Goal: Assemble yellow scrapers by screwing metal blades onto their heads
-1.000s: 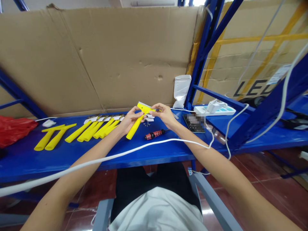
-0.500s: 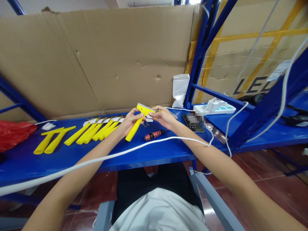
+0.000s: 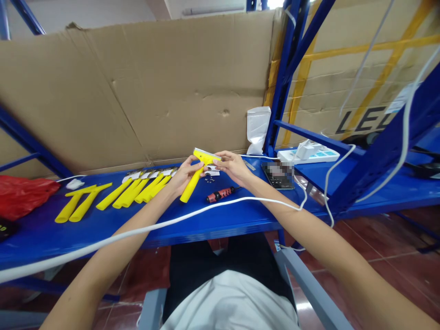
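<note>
Between my two hands, above the blue shelf, is a yellow scraper (image 3: 191, 185) with a wide head and a pale blade along its top edge. My left hand (image 3: 187, 173) is closed around the neck of its handle, the thumb on the front. The fingers of my right hand (image 3: 231, 164) pinch the right end of the head. Below the scraper lie several tiny dark screws (image 3: 209, 179). A red and black screwdriver (image 3: 220, 195) rests on the shelf near my right wrist. Several more yellow scrapers (image 3: 129, 195) lie in a row left of my left hand.
Two yellow handles (image 3: 82, 206) without visible blades lie farther left, beside a red plastic bag (image 3: 25, 197). A white cable (image 3: 151, 224) crosses in front of my forearms. On the right are a phone (image 3: 279, 175) and a power strip (image 3: 309, 155). Cardboard (image 3: 172, 91) stands behind.
The scraper head has turned slightly, its blade edge now more level. My right fingers still pinch its right end. The whole view has shifted a little.
</note>
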Action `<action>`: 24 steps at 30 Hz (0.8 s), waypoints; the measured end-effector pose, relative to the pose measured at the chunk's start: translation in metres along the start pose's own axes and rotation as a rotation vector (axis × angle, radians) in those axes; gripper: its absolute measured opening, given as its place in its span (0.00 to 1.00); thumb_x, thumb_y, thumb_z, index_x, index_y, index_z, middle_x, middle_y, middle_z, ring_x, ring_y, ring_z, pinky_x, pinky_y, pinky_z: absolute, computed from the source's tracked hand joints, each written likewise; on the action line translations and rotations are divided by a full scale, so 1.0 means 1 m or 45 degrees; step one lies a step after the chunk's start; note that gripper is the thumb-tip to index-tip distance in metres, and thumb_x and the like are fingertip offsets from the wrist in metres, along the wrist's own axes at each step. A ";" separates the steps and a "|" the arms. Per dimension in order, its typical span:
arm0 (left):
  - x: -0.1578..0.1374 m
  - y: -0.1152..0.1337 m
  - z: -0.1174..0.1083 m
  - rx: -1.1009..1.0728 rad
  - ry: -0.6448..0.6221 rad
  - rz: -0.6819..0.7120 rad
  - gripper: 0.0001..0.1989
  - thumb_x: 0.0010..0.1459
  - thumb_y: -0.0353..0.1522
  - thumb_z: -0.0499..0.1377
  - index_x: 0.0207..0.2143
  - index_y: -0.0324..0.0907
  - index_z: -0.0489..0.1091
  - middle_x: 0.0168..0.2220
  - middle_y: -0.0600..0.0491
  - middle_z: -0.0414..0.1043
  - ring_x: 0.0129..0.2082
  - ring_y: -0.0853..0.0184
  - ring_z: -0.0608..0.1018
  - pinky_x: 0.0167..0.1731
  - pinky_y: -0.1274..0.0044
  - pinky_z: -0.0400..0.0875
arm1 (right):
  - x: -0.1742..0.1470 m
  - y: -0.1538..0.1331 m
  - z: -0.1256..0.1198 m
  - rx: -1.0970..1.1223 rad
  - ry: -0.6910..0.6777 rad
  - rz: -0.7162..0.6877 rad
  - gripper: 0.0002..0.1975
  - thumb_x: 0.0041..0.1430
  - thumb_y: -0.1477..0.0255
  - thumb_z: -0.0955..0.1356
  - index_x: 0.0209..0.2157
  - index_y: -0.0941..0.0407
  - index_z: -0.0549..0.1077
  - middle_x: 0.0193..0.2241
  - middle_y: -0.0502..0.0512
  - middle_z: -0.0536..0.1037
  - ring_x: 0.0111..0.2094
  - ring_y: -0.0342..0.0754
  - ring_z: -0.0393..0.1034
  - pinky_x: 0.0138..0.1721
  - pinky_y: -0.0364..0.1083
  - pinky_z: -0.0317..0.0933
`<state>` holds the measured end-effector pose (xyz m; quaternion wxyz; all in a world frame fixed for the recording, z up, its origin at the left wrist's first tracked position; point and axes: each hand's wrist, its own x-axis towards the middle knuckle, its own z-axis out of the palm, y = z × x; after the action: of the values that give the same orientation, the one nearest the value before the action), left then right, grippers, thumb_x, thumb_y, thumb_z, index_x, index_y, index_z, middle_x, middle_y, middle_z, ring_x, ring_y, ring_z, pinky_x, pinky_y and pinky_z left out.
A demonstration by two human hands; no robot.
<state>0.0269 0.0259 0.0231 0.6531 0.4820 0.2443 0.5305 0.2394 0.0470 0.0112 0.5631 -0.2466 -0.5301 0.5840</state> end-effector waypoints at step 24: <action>-0.088 0.006 0.035 -0.403 0.464 0.401 0.16 0.61 0.24 0.73 0.43 0.49 0.71 0.45 0.56 0.76 0.41 0.73 0.81 0.33 0.85 0.74 | 0.024 0.002 -0.018 -1.256 -0.583 -0.118 0.09 0.50 0.81 0.79 0.32 0.54 0.83 0.33 0.54 0.85 0.34 0.50 0.77 0.38 0.46 0.65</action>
<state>0.0255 -0.0691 0.0257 0.5752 0.3028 0.1940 0.7347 0.2484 0.0752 0.0107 0.2760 -0.3243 -0.8606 0.2793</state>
